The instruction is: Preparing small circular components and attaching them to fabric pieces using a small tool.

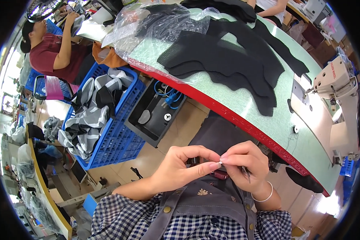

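1. Left hand (pixel 184 166): positioned in front of the apron, near the picture's lower centre. Thumb and forefinger are brought together at the tips, forming a loop, on a small whitish piece (pixel 220 163).
2. Right hand (pixel 248 162): thumb and forefinger pinch at the same point, meeting the left fingertips. The other fingers are curled inward; a slim metal tool (pixel 249 175) projects from beneath them. Its type cannot be determined.
3. Whitish piece: located between the fingertips of both hands, above the lap and clear of the table. It is mostly covered; its exact form cannot be told.
4. Table (pixel 274 132): pale green top with a red front edge, beyond the hands. Black mesh fabric pieces (pixel 228 64) lie on it, overlapping, beside clear plastic wrapping (pixel 126 36).
5. Sewing machine (pixel 336 80): white, standing at the table's right end. A small bobbin (pixel 295 129) with loose dark thread lies near it.
6. Black tray (pixel 158 138): below the table's front edge, left of centre. It contains a blue cable (pixel 173 100) and a white disc (pixel 167 117).
7. Blue basket (pixel 122 142): left of the tray, filled with grey, white and black fabric pieces (pixel 90 120).
8. Co-worker (pixel 52 54): seated at upper left, in a maroon top.
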A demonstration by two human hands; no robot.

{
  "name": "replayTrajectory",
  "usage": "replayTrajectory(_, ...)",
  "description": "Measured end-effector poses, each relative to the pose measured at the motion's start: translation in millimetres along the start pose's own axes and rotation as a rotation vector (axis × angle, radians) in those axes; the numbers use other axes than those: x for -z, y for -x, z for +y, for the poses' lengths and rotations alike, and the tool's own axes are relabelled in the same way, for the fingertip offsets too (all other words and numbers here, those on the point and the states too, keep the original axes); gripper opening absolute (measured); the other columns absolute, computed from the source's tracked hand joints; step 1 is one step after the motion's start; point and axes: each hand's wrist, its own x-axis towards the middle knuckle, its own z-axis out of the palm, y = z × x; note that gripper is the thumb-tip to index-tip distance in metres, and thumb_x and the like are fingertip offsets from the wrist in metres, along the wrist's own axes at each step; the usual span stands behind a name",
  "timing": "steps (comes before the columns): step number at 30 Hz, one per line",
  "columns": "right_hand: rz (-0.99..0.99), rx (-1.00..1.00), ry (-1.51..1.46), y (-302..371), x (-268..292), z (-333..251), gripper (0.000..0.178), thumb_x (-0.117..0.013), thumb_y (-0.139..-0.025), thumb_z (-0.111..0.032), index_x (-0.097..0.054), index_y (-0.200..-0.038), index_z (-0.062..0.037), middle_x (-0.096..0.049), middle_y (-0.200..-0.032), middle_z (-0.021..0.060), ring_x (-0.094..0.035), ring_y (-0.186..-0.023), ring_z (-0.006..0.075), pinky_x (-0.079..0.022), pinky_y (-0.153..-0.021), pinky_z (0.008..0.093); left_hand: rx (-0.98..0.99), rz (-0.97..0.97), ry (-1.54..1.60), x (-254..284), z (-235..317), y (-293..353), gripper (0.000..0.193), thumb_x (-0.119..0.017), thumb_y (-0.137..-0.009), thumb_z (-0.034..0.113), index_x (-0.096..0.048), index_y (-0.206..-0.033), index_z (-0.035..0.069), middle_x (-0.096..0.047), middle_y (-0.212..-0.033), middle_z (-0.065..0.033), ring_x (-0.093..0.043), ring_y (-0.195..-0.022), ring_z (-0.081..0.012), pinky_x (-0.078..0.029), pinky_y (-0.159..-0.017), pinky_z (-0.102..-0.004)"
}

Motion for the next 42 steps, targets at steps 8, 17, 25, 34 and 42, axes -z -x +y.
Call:
replayTrajectory(8,-0.012,0.105,0.008,7,4,1,0.028,-0.07,-0.063,0.001,-0.064,-0.089,-0.005,-0.06,-0.084,0.0084,-0.056,-0.061,0.0123,-0.044,-0.049,0.0198,0.0,-0.147,-0.072,1,14,-2,0.024,-0.065,-0.079,0.011,-0.063,-0.101,0.001,-0.064,-0.086,-0.0045,-0.052,-0.066,-0.0051,-0.041,-0.057,-0.0191)
replayTrajectory(17,-0.02,0.206,0.105,9,10,-1,0.024,-0.069,-0.066,-0.005,-0.064,-0.089,-0.0055,-0.06,-0.088,0.0083,-0.056,-0.06,0.0143,-0.044,-0.048,0.0209,-0.358,-0.045,-0.419,-4,14,1,0.03,-0.07,-0.07,0.005,-0.064,-0.099,0.003,-0.064,-0.086,-0.0064,-0.055,-0.064,-0.0113,-0.039,-0.047,-0.0215)
replayTrajectory(25,-0.041,0.258,0.194,7,10,-6,0.026,-0.07,-0.064,-0.006,-0.063,-0.089,-0.0046,-0.06,-0.086,0.0077,-0.057,-0.062,0.016,-0.046,-0.05,0.0227,-0.391,-0.093,-0.428,-2,16,1,0.025,-0.067,-0.073,0.002,-0.064,-0.098,0.002,-0.064,-0.084,-0.0082,-0.057,-0.066,-0.0147,-0.042,-0.05,-0.0235)
replayTrajectory(34,-0.071,-0.094,0.05,-2,10,-18,0.026,-0.068,-0.067,0.005,-0.061,-0.091,-0.0025,-0.058,-0.081,0.0094,-0.057,-0.064,0.0142,-0.045,-0.05,0.0232,-0.403,-0.049,-0.405,-4,11,0,0.019,-0.059,-0.077,0.0,-0.062,-0.096,0.001,-0.062,-0.077,-0.007,-0.06,-0.07,-0.0194,-0.045,-0.062,-0.0281)
replayTrajectory(42,-0.03,-0.516,-0.333,-8,11,-19,0.008,-0.063,-0.078,-0.002,-0.059,-0.084,0.001,-0.057,-0.076,0.0056,-0.053,-0.062,0.0054,-0.038,-0.047,0.0163,-0.121,-0.011,-0.17,-7,18,-2,0.013,-0.054,-0.086,0.007,-0.063,-0.088,-0.003,-0.063,-0.076,-0.0083,-0.057,-0.066,-0.009,-0.042,-0.056,-0.02)
